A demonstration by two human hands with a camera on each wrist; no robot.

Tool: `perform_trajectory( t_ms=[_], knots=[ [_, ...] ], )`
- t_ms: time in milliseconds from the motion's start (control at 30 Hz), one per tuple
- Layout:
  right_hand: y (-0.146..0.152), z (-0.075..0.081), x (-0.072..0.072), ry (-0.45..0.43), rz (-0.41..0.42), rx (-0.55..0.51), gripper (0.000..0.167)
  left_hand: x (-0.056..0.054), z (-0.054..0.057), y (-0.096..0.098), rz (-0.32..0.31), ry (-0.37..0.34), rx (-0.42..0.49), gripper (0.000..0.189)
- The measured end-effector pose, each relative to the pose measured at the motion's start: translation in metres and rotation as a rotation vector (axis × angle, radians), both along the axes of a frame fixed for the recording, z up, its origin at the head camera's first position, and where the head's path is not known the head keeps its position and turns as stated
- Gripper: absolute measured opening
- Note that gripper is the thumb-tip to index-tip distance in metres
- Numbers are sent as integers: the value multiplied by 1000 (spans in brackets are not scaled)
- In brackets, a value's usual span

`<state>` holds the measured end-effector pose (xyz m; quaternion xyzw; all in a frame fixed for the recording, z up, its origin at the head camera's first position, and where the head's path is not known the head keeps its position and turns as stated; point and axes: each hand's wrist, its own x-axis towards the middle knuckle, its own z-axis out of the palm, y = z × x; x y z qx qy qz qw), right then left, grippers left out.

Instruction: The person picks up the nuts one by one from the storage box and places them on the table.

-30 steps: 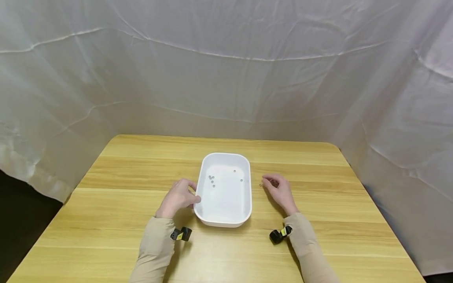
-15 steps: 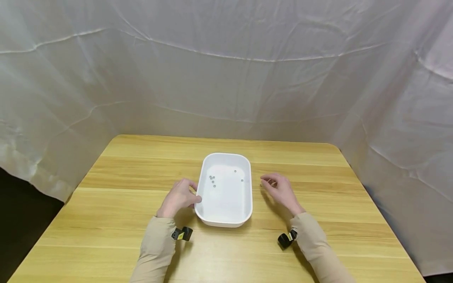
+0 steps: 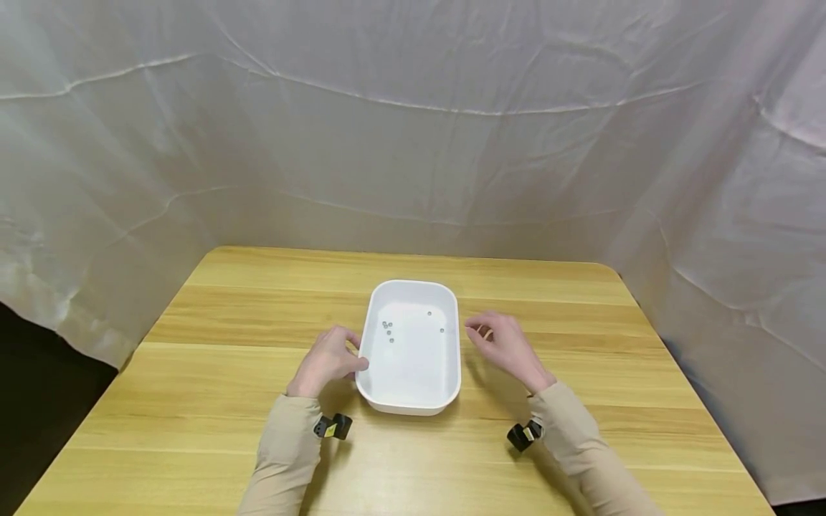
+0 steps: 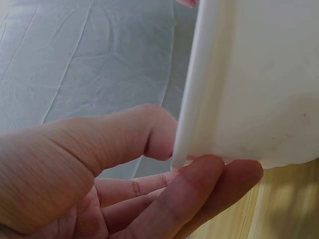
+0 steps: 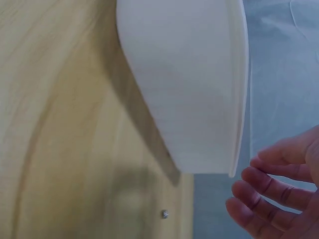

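Observation:
A white rectangular tray [image 3: 414,373] stands on the wooden table in the head view. My left hand [image 3: 328,358] grips its left wall, with the thumb on the rim; the left wrist view shows fingers pressed against the tray wall [image 4: 269,74]. Several small metal nuts [image 3: 389,332] lie inside the tray, mostly on its left side. Just beyond the right rim, my right hand [image 3: 506,344] hovers, thumb and forefinger tips together. Whether something tiny sits between these fingertips [image 5: 259,163] I cannot tell. One small metal nut [image 5: 164,214] lies on the table near the tray.
The wooden table [image 3: 226,430] extends around the tray on all sides. Pale hanging cloth [image 3: 413,143] encloses its back and sides. A black camera [image 3: 524,435] is strapped to the right wrist, and another black camera [image 3: 337,427] to the left.
My right hand has risen from beside the nut on the table and moved left towards the tray's right rim. The left hand keeps its grip on the tray.

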<state>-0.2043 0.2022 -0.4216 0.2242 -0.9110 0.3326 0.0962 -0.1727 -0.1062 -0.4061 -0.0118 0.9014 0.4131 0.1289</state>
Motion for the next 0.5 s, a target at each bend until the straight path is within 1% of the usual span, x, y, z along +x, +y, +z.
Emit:
perform_trajectory(
  t_ms=[133,367,500],
  knots=[
    [-4,10,0,15,24,30,17,-1,0,1,0,1,5,27],
    [-14,29,-3,-4,49,156,15,-2,1,2,1,8,6,27],
    [-23,40,-7,-13,80,227,15,-2,1,2,2,11,5,28]
  ],
)
